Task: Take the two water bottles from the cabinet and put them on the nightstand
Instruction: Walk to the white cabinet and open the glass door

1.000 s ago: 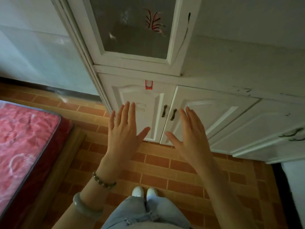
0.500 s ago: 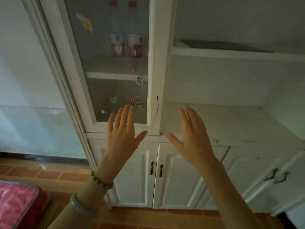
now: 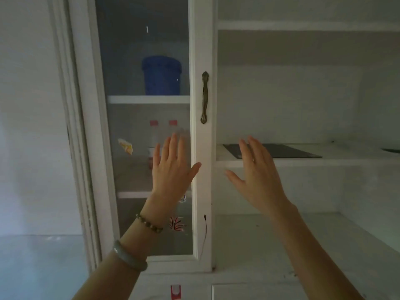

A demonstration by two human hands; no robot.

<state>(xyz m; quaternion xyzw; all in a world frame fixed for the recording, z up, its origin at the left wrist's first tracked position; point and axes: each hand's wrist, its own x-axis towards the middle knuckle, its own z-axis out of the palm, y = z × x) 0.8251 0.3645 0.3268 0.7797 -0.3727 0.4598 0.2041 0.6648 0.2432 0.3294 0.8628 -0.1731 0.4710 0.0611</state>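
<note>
Two clear water bottles with red caps stand side by side on the middle shelf behind the closed glass door (image 3: 195, 191) of the white cabinet. The left bottle (image 3: 153, 139) shows its cap and neck; of the right bottle (image 3: 173, 122) mostly the cap shows, the rest is behind my left hand. My left hand (image 3: 172, 169) is raised flat in front of the glass, fingers spread, holding nothing. My right hand (image 3: 256, 176) is raised open to the right of the door frame. A bronze door handle (image 3: 204, 97) sits above and between my hands.
A blue bucket (image 3: 161, 75) stands on the shelf above the bottles. Stickers dot the glass. To the right are open white shelves, one carrying a dark flat panel (image 3: 281, 150). Lower cabinet doors lie below; a white wall is at left.
The view has tilted up from the floor and lower doors to the upper glass cabinet. Both hands stay raised and open; the bottles, bucket and door handle have come into view.
</note>
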